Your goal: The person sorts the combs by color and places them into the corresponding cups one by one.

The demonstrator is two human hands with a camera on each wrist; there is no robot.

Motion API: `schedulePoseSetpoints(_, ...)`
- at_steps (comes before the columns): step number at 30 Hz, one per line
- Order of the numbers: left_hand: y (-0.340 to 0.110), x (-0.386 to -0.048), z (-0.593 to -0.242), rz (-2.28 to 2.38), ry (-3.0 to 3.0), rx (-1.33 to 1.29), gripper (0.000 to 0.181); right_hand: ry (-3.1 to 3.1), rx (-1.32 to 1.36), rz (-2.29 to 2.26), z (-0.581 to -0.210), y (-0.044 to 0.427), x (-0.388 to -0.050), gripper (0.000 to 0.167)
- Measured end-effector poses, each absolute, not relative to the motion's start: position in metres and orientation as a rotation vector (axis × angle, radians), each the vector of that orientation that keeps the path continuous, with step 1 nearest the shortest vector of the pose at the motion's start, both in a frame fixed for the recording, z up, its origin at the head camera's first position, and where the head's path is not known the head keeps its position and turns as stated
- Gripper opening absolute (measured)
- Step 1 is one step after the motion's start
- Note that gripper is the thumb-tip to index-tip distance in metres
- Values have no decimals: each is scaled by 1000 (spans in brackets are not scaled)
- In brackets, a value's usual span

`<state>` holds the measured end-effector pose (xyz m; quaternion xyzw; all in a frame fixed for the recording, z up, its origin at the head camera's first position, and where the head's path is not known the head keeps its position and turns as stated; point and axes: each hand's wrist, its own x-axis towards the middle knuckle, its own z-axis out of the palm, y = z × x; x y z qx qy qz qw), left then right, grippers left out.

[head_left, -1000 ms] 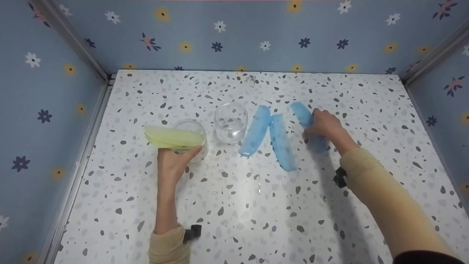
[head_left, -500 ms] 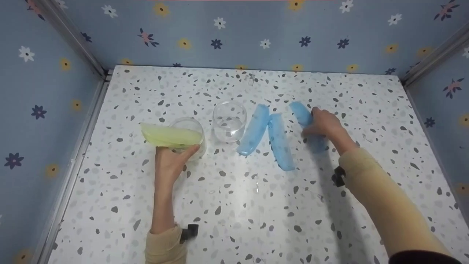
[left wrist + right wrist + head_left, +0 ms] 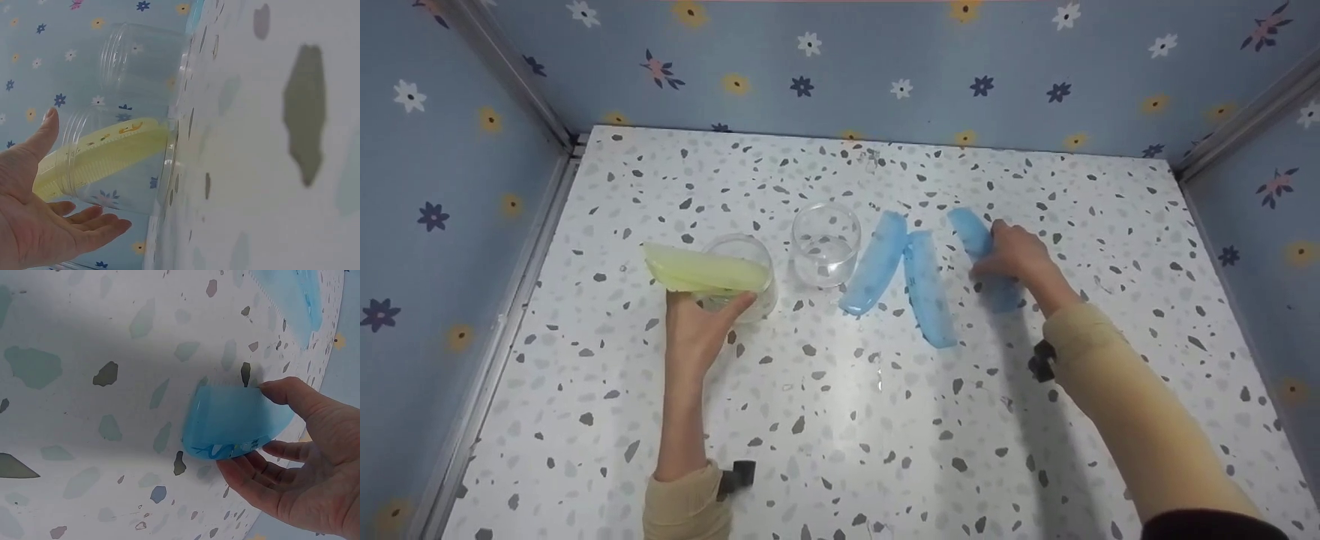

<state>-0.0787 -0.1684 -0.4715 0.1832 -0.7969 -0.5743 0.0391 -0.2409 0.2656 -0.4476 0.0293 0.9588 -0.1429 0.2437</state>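
Spreading relaxed, uncurled fingers of the left hand [image 3: 694, 330] beside a transparent jar [image 3: 129, 185], with contact not clearly showing; risking a topple there through any nudge to the yellow comb [image 3: 706, 271] jutting from its mouth, just beyond that hand; noting two loose blue combs [image 3: 876, 264] on the table [image 3: 847, 435], left of the right hand [image 3: 1020, 256]; pinching a third blue comb [image 3: 970, 234] with that right hand, between thumb and fingertips; risking a slip through twisting of its smooth curve; finding both ends emerging from under the hand; observing a second transparent jar [image 3: 825, 247] beyond.
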Motion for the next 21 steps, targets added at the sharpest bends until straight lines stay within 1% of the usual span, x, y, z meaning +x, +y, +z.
schedulePoseSetpoints(5,-173,-71,-456,-1737,-2389,606,118,2621,99,-395,-447,267,-240,91)
schedulePoseSetpoints(9,-179,-65,-443,-1740,-2282,621,124,2640,63,-381,-446,266,-240,90)
schedulePoseSetpoints(14,-181,-61,-426,-1615,-2237,575,118,2636,63,-384,-446,265,-239,91)
schedulePoseSetpoints(21,-170,-65,-397,-1407,-2212,443,101,2654,58,-386,-448,263,-238,88)
